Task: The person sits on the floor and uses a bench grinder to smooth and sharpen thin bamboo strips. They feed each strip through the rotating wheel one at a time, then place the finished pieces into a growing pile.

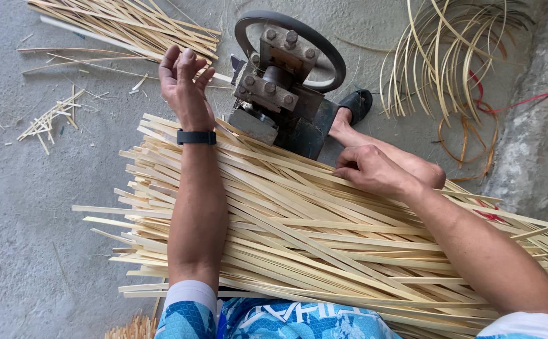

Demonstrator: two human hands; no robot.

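Grey concrete floor (16, 238), scattered with pale offcuts. At centre, broad stack of flat pale bamboo strips (299, 238) across lap. Left hand (184, 85), at 11 o'clock, fingers loosely curled, gripping nothing visible. Right hand (374, 169), at 3 o'clock, fingertips pressed onto strips. Dark bolted iron machine with wheel (280, 81) at 12 o'clock.

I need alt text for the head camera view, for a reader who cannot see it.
A person's right hand rests on a big pile of pale bamboo strips across the lap, while the left hand reaches, fingers loose, toward a small metal machine with a wheel on the concrete floor.
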